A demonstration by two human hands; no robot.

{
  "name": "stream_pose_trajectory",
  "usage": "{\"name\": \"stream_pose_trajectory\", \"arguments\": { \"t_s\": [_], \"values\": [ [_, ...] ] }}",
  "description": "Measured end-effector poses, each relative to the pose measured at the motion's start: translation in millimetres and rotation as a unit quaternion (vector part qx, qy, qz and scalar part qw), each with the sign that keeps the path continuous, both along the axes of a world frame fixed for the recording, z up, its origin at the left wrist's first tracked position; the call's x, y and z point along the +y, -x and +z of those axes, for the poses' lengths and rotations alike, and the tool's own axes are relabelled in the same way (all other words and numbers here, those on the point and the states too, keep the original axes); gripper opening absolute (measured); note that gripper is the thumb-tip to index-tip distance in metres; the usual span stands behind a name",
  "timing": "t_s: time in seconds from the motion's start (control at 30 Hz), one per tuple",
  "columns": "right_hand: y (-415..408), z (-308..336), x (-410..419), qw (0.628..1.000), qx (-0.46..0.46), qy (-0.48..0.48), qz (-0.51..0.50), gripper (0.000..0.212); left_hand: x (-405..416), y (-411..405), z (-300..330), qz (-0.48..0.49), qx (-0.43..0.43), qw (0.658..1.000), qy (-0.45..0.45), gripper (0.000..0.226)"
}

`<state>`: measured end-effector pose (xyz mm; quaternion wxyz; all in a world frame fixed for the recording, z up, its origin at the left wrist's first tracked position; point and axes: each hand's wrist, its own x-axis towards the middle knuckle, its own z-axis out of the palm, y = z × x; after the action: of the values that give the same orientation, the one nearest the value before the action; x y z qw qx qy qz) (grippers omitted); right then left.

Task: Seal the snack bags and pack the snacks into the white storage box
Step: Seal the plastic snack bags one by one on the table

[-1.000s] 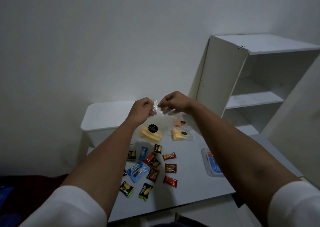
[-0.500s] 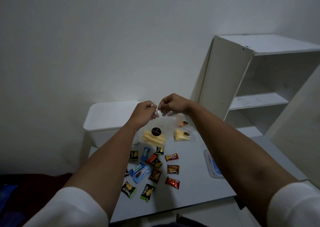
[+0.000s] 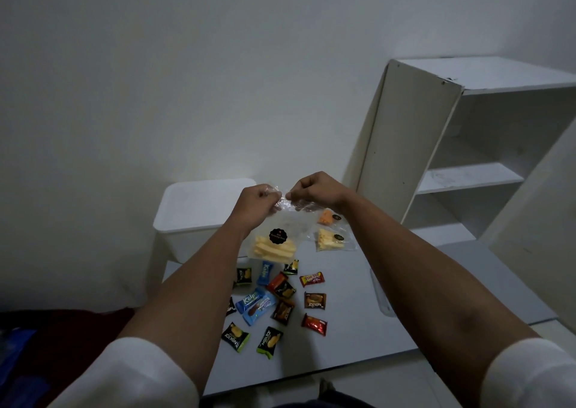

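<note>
A snack bag is being sealed above the tabletop (image 3: 358, 329).
The clear snack bag (image 3: 277, 236) is pinched at its top by the left hand (image 3: 255, 202) and right hand (image 3: 314, 191). Next, it should be put into the white storage box (image 3: 199, 211).

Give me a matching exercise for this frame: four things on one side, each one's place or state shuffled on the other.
Things:
1. clear bag of yellow sticks
2. white storage box
3. red wrapper
4. white shelf unit

Places or states:
A. lying flat on the table
B. standing at the right
C. held up by its top edge
D. lid on, at the table's far left

Pairs: 1-C, 2-D, 3-A, 4-B
</note>
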<state>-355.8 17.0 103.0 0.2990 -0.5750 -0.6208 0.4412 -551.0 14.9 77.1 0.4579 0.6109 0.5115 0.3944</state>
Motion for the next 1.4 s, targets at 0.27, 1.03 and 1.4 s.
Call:
{"name": "stream_pose_trajectory", "arguments": {
  "t_s": [0.27, 1.03, 1.4],
  "values": [
    [-10, -18, -24, 0.995, 0.082, 0.042, -0.048, 0.012, -4, -3, -17, 0.032, -0.032, 0.999, 0.031, 0.02],
    [-62, -58, -22, 0.964, 0.223, 0.051, -0.132, 0.009, 5, -60, -41, 0.048, -0.102, 0.989, 0.093, 0.004],
    [-141, -55, -7, 0.96, 0.243, 0.025, -0.136, 0.013, 7, -134, -35, 0.092, -0.124, 0.981, 0.114, 0.018]
  ]
}}
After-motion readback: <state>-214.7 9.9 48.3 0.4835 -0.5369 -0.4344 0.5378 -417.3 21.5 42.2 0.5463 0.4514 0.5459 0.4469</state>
